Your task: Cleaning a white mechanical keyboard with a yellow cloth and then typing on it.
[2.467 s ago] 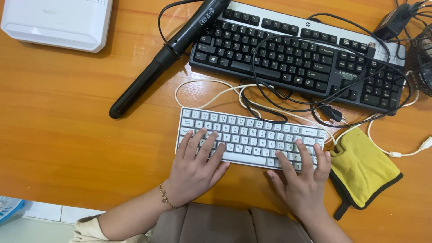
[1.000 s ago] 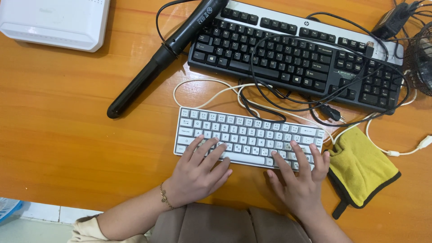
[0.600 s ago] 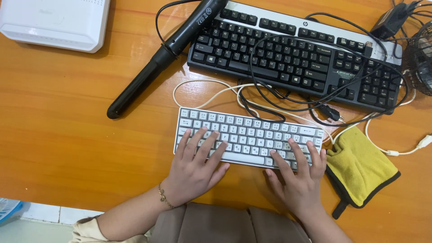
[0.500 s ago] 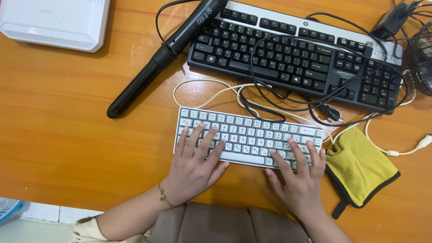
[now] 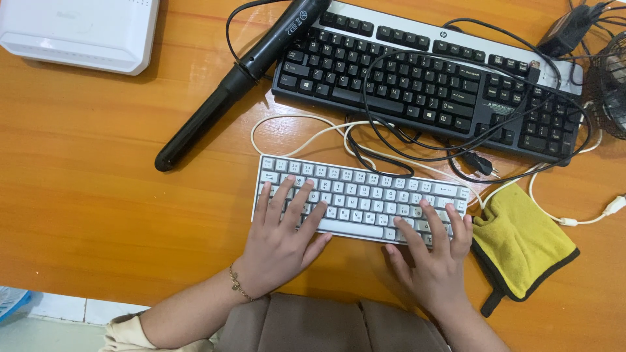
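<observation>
A white box-shaped device [image 5: 78, 32] sits on the orange wooden desk [image 5: 98, 195], well up and to the left of the left hand [image 5: 280, 244]; a black wand-shaped appliance [image 5: 238, 78] lies slantwise above that hand, its upper end resting across the corner of a large black keyboard [image 5: 424, 81]; the left hand is spread, palm down, empty, its fingers [image 5: 287, 195] fanned over the left half of a small white keyboard [image 5: 365, 192], a thin bracelet [image 5: 236, 283] at the wrist; the white keyboard lies directly under both hands, just below the black one, with white and black cables [image 5: 391, 146] looped between the two; the right hand [image 5: 433, 267] is likewise spread and empty, fingertips [image 5: 424, 207] on the keyboard's lower right rows; a folded yellow cloth [image 5: 521, 244] with dark edging lies just beside that hand's outer edge; a white cable end [image 5: 616, 207] trails further right.
</observation>
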